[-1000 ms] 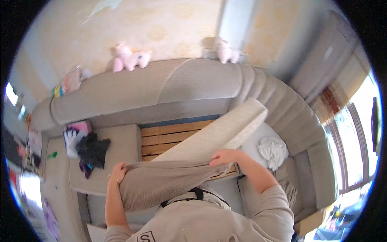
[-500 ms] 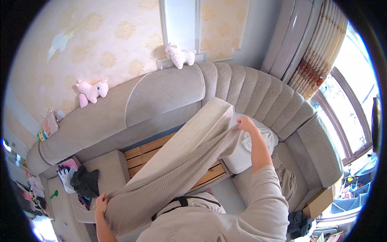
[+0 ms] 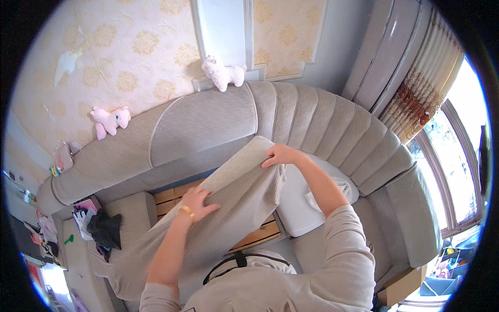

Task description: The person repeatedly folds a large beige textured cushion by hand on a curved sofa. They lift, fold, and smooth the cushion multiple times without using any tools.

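Note:
A long sofa cushion (image 3: 248, 152) stands tilted across the sofa's wooden slat base (image 3: 260, 236). Grey-beige ribbed fabric, a cushion cover (image 3: 234, 208), drapes over its near side and hangs in folds toward me. My right hand (image 3: 280, 155) is closed on the cover at the cushion's raised far right end. On the cushion's upper edge, about midway along, my left hand (image 3: 198, 204) lies with fingers spread over the fabric. The cover's lower left part spreads out beside my left forearm.
The curved sofa backrest (image 3: 208, 122) runs behind, with a pink plush toy (image 3: 110, 122) and a white plush toy (image 3: 223, 74) on top. Dark clothing (image 3: 105, 230) lies on the left seat. At right are a white cloth (image 3: 332, 195) and a cardboard box (image 3: 403, 286).
My left hand has left the cover's lower left edge and moved up to the cushion's middle. My right hand has shifted left, bringing the cover over the cushion's far end.

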The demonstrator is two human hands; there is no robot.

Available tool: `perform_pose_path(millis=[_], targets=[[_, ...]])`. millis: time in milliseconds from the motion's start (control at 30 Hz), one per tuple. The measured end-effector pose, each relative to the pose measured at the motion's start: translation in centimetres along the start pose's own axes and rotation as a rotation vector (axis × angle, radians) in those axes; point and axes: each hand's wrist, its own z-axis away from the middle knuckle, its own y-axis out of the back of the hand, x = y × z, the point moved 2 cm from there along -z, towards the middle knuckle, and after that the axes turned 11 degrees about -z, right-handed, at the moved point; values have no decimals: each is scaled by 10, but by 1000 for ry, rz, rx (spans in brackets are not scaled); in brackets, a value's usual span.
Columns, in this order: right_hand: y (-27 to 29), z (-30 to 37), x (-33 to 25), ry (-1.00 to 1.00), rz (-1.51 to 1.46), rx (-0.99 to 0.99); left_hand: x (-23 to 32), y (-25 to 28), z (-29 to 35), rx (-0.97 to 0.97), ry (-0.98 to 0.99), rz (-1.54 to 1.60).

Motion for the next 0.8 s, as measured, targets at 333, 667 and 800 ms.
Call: perform_pose_path(millis=[333,667,800], targets=[[-14,41,107,-178,307,66,20,-45,-83,-373,210,154],[53,33,55,-56,197,174,2,-54,-62,-262,303,846],[35,26,74,-90,468,-5,18,-14,-60,-479,246,450]])
